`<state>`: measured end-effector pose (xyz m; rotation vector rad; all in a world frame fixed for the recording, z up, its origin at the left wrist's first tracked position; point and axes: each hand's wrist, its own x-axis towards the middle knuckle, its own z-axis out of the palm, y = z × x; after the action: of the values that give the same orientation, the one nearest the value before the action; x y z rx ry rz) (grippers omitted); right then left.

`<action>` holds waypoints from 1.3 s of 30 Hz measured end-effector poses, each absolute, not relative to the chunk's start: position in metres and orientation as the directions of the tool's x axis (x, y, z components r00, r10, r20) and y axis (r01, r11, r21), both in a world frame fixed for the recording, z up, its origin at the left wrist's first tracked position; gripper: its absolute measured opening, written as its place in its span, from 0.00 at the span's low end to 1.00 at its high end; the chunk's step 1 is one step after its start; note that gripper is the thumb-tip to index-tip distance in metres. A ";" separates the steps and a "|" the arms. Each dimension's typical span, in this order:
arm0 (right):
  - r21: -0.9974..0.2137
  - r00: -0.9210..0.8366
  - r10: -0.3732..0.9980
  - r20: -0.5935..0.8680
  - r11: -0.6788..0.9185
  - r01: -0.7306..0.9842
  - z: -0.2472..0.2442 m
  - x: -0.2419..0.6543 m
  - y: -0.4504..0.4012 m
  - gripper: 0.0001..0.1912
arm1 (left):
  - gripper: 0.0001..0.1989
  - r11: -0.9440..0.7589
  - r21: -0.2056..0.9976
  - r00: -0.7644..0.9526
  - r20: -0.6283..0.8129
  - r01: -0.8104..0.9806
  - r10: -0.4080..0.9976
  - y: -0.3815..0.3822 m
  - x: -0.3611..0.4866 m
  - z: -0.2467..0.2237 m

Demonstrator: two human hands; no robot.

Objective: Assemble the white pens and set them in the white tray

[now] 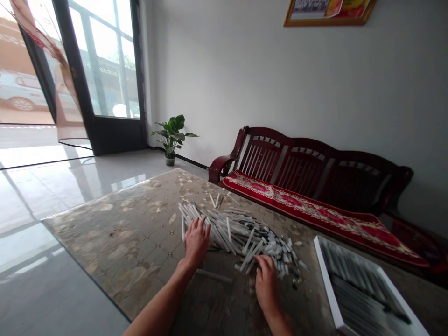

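A loose heap of thin white tubes with dark ends (pixel 238 235) lies across the middle of a glass-topped table with a marbled pattern (pixel 115 233). My left hand (pixel 196 242) rests on the heap's left side with its fingers spread. My right hand (pixel 266 289) is at the heap's near edge, its fingers curled against the tubes, and I cannot tell whether it holds any. A single white tube (pixel 214 276) lies apart between my hands, nearer me than the heap.
A white-rimmed tray (pixel 327 280) packed with rows of tubes sits at the table's right corner. A dark red wooden bench with a red patterned cushion (pixel 308 205) runs along the table's far right side. Beyond stand a potted plant (pixel 171 138) and a glass door (pixel 105 60).
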<state>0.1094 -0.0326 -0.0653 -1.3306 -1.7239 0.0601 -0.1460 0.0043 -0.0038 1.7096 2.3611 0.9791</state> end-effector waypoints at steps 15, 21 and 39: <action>-0.296 -0.291 0.795 0.533 0.497 0.816 -0.037 0.107 -0.025 0.19 | 0.52 -0.273 0.278 0.227 0.187 0.921 0.956 -0.049 -0.119 -0.013; -0.210 -0.305 0.725 0.617 0.525 0.825 -0.035 0.113 -0.025 0.14 | 0.36 -0.288 0.270 0.188 0.342 0.919 0.921 -0.023 -0.116 0.000; -0.330 -0.270 0.633 0.726 0.665 0.670 -0.043 0.096 -0.081 0.13 | 0.27 0.349 0.758 0.317 -0.197 -0.550 0.928 -0.051 -0.044 -0.023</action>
<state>0.0961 -0.0806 -0.0427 -1.0133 -1.9747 -0.0518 -0.0442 -0.0515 -0.0234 0.6415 0.6985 1.0650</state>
